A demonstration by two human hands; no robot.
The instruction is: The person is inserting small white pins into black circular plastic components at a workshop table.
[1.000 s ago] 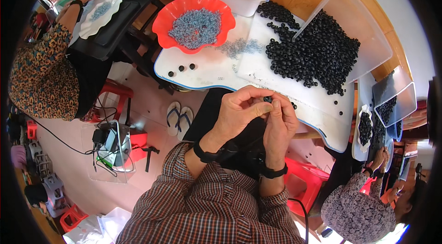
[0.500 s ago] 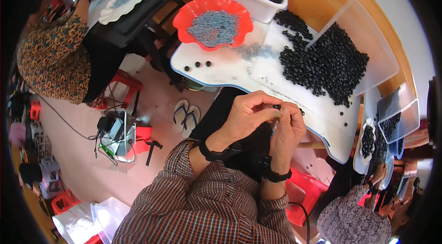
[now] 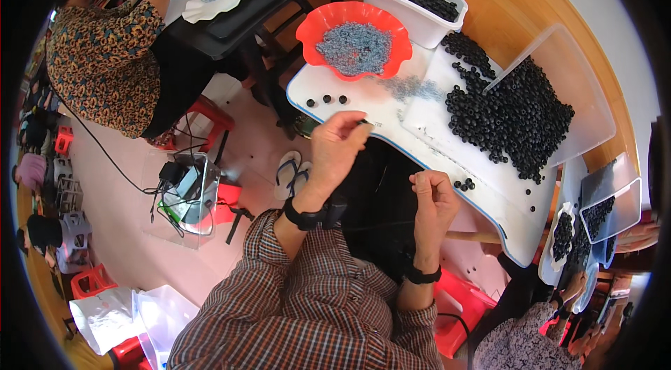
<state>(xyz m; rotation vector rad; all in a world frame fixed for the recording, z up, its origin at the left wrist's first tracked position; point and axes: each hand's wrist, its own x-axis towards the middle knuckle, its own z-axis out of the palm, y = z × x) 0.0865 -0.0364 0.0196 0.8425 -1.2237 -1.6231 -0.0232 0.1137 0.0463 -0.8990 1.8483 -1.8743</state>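
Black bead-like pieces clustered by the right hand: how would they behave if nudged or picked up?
The small round black pieces would probably roll, being rounded and loose on the smooth-looking white tabletop. Likely light, being tiny beside the right hand. Probably stiff: similar pieces in the big black heap don't look squashed.

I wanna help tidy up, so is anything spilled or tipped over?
Yes: the clear bin looks tipped sideways, black beads spread from it onto the white table. Bluish bits lie loose outside the red bowl that holds similar ones.
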